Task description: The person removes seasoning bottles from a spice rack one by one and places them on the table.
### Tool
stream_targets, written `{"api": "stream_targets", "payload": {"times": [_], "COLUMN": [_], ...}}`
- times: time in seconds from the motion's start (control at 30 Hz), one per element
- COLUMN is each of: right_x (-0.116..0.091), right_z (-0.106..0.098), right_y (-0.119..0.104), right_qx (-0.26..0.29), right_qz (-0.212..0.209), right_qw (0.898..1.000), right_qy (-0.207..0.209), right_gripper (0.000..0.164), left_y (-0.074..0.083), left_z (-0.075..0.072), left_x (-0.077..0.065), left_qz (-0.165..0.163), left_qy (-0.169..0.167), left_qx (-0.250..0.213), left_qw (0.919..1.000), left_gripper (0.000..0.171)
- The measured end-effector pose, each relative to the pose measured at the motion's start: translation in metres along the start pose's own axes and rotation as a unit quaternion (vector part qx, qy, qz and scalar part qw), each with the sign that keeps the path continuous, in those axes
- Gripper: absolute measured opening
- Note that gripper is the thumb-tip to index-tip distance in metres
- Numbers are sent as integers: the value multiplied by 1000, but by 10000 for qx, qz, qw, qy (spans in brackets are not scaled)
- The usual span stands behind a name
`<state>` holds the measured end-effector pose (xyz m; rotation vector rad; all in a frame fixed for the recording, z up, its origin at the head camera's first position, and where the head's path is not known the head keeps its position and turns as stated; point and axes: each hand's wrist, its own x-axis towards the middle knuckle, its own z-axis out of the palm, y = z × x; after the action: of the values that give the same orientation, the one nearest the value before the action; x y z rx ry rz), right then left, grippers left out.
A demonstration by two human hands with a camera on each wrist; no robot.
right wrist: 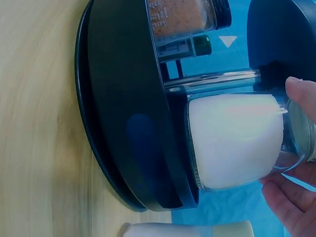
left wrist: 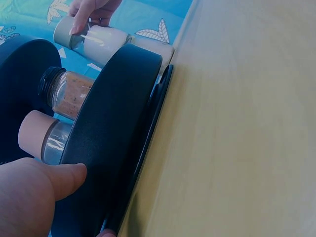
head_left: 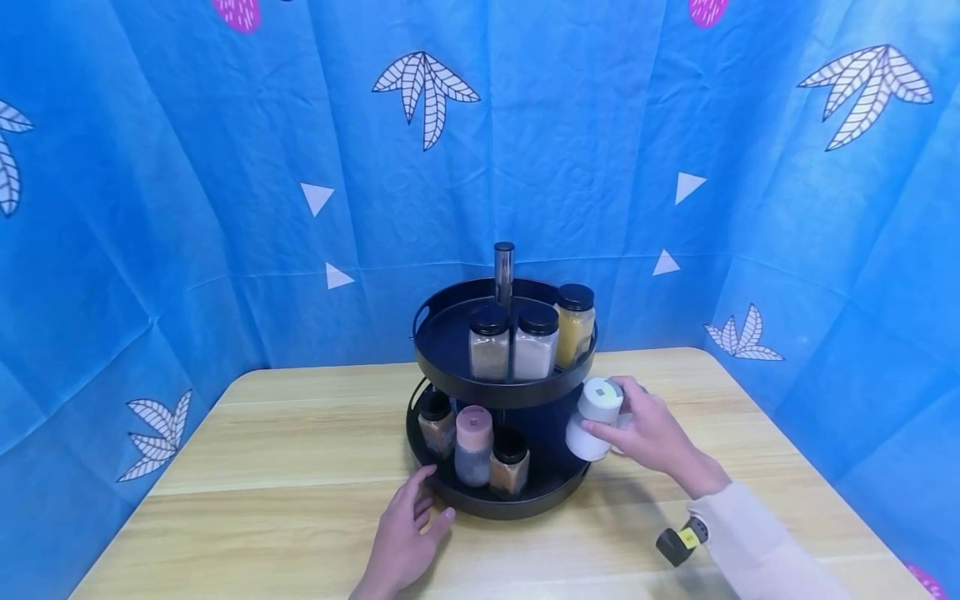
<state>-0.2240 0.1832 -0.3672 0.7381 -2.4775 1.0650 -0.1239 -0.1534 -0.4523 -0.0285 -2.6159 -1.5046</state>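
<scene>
My right hand grips a clear jar of white contents with a pale lid. The jar is at the right side of the lower tier of a black two-tier rack, its base just inside the rim in the right wrist view. Whether it touches the tray floor, I cannot tell. By the lower tier's front left rim, my left hand holds nothing; its thumb rests against the outer wall. Nearby on that tier are a pink-capped jar and two black-lidded jars.
The upper tier bears a grey-white jar, a white jar and a yellow jar, all black-lidded. Another pale-capped bottle stands on the wooden table beside the rack. A blue curtain surrounds the table.
</scene>
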Motion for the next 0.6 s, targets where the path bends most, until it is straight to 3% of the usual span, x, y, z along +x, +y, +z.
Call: {"api": "stream_targets", "payload": {"times": [0.6], "right_x": [-4], "right_z": [-8], "right_y": [6], "right_qx": [36], "right_qz": [321], "right_qw": [9995], "right_qy": [-7], "right_gripper": [58], "left_y": [0], "left_z": [-1], "left_x": [0], "left_qz": [13], "left_qy": [-15], "left_qx": [-18], "left_qw": [10000], "left_gripper": [63]}}
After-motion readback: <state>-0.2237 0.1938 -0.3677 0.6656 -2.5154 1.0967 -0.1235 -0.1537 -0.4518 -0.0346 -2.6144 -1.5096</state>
